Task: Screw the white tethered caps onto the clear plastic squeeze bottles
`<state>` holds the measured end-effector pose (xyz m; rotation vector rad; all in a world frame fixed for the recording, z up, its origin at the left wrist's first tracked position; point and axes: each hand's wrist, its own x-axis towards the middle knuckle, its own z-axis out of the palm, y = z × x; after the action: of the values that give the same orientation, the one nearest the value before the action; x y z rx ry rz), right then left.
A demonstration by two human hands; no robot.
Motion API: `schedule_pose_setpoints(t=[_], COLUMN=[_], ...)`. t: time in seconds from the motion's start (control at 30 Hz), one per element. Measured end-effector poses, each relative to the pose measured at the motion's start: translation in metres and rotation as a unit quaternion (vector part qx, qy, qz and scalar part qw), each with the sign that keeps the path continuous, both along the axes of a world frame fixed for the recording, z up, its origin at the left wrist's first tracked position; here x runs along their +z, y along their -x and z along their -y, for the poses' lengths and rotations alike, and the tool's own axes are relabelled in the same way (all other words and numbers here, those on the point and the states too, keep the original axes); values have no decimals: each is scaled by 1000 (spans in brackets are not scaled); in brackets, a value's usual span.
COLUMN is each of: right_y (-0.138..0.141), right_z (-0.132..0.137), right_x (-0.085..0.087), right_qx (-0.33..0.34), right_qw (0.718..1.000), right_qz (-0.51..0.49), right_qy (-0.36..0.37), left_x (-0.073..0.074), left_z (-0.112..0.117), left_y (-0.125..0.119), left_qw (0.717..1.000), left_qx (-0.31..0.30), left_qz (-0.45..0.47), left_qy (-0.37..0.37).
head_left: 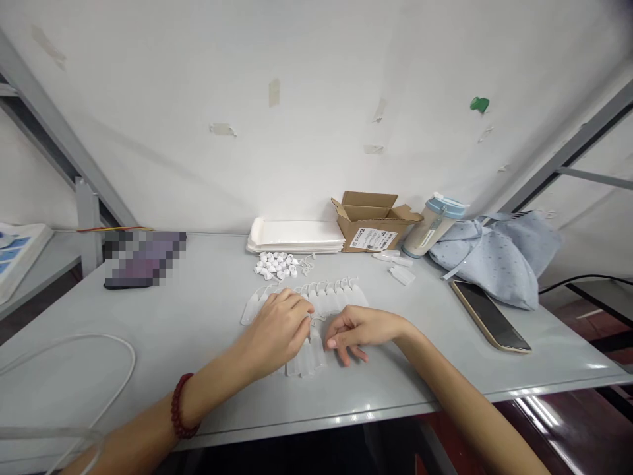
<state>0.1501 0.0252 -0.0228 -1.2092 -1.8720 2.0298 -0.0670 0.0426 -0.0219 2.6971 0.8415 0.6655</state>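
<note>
My left hand (283, 324) is over the middle of the table, its fingers curled down at the top of a small group of clear plastic sleeves (305, 361). Whatever its fingertips press on is hidden. Close by on the right, my right hand (357, 330) hovers with bent fingers apart and nothing visible in them. Its thumb is beside the same group. A thin pale string (320, 319) lies between the hands. Behind them stretches a row of similar clear sleeves (336, 300) with string loops at their tops, partly covered by my left hand.
White caps (277, 262) are heaped behind the row. Against the wall stand a stack of white trays (299, 236), an open cardboard box (372, 224) and a tumbler (432, 227). A cloth bag (494, 257) and a phone (487, 316) lie right; a cable (126, 343) loops left.
</note>
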Motion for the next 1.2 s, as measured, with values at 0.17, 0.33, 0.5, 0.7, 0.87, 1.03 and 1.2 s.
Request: schedule_pose_setpoints(t=[0.17,0.33,0.5,0.7,0.87,1.03,1.2], right_y=[-20,-46,-76,-109,-121,-130,-133], right_z=[-5,-9,-25,-30,-29,-29,-28], right_x=[7,14,3,-11,-17,-22,-23], right_qx=[-51,-219,-422,-485,-476,-454,-439], right_qw=[998,961,784,664,634,649,661], right_qz=[-9,23,275,422,490,505,503], right_qy=[-21,-166,-364,-382,-361,-342,-342], left_x=[-6,-6,7,7,-4,-5,10], left_z=[-7,-24,-61,-97,-108,-118,-125], left_y=[1,-1,-18,-50,-64,-67,-64], left_qw=[999,997,996,985,981,987,990], left_qx=[37,55,71,125,148,128,129], left_qz=[31,45,-13,-89,-112,-100,-23], left_qy=[-12,-15,-55,-73,-58,-13,56])
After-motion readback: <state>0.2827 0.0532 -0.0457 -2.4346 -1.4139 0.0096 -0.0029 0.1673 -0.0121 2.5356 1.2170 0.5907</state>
